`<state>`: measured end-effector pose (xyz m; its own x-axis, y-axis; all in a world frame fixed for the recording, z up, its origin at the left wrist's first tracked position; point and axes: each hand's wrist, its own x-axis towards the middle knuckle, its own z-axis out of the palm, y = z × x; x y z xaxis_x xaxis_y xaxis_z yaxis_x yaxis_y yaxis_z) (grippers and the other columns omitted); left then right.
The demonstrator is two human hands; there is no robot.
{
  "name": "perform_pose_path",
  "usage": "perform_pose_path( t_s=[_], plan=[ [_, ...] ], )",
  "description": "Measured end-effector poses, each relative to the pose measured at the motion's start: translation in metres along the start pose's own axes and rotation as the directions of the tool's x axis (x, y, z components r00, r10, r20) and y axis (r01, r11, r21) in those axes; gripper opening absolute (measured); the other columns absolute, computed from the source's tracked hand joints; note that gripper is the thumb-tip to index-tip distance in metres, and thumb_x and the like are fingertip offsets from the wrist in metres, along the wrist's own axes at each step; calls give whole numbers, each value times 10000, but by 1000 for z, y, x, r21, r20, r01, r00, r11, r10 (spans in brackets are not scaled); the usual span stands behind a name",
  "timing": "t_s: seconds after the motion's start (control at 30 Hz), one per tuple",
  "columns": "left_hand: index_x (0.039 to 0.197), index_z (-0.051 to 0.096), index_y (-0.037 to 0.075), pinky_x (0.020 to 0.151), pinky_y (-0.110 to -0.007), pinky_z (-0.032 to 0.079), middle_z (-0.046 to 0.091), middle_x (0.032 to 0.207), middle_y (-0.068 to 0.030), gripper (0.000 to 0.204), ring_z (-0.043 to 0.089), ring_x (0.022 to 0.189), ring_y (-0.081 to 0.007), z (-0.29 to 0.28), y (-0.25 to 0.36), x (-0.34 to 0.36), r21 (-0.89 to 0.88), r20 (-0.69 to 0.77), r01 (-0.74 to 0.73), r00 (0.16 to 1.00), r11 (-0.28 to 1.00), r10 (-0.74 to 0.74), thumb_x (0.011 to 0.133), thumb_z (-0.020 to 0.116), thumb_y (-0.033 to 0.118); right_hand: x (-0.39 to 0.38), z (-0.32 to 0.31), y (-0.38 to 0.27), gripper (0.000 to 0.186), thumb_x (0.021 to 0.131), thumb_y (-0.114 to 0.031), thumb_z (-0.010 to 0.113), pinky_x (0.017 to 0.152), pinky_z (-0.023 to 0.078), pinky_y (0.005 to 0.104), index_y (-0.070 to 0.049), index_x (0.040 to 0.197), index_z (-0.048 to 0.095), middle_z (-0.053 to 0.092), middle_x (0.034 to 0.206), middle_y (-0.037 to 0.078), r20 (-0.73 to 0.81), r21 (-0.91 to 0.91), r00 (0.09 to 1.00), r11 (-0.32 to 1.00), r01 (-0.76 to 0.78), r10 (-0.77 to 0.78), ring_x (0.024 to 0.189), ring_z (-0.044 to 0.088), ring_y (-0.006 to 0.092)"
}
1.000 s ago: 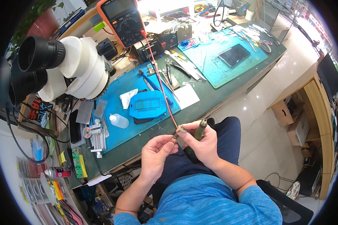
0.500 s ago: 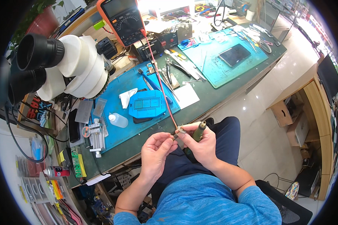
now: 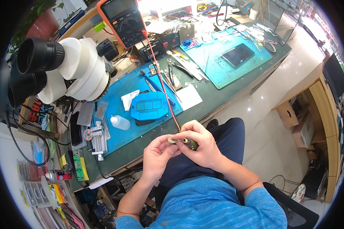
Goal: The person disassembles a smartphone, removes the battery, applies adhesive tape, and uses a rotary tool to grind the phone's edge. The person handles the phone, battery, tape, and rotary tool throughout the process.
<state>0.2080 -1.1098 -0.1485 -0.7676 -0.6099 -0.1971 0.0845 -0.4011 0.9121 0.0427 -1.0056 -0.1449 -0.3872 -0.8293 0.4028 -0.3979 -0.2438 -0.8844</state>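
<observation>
Over my lap, my left hand (image 3: pixel 158 152) and my right hand (image 3: pixel 202 143) meet at the fingertips. A small round, pale metallic piece (image 3: pixel 172 140) sits between them, pinched by my left thumb and fingers, with my right fingertips against it. My right hand is also wrapped round a dark green cylindrical tool (image 3: pixel 190 144) with a brass-coloured hollow end. That end points up towards me; most of its body is hidden by my palm. A red test lead (image 3: pixel 165 89) runs down from the orange multimeter (image 3: pixel 125 24) and passes out of sight behind my right hand.
On the blue mat (image 3: pixel 120 143) are a blue slotted holder (image 3: pixel 149 107), a clear bottle (image 3: pixel 120 122) and a brush (image 3: pixel 147 78). A microscope (image 3: pixel 70 68) stands left, near a metal clamp (image 3: pixel 99 141). Pliers (image 3: pixel 171 72) and a phone (image 3: pixel 238 55) lie farther off.
My right hand has turned, tipping the green tool's end down and leftward towards me. The round piece has moved from beside my right fingers down and left to my left fingertips.
</observation>
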Motion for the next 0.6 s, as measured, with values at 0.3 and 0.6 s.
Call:
perform_pose_path(
  t_s=[0.3,0.6],
  plan=[
    [1534,428,79,1066,-411,594,660,1322,-167,453,670,1272,-288,3,15,4,-306,-82,-169,985,937,151,1104,564,123,-4,-17,-25,481,1033,-402,691,839,555,468,-1,1220,502,672,1040,233,361,-72,870,940,-334,336,989,698,414],
    [1404,516,40,1134,-465,528,671,1340,-169,314,642,1316,-324,13,15,3,-291,-55,-309,950,905,306,1108,561,135,-7,5,-15,345,1063,-348,624,760,543,518,-12,1112,564,653,955,217,260,-76,955,988,-131,146,894,679,434]
  ],
)
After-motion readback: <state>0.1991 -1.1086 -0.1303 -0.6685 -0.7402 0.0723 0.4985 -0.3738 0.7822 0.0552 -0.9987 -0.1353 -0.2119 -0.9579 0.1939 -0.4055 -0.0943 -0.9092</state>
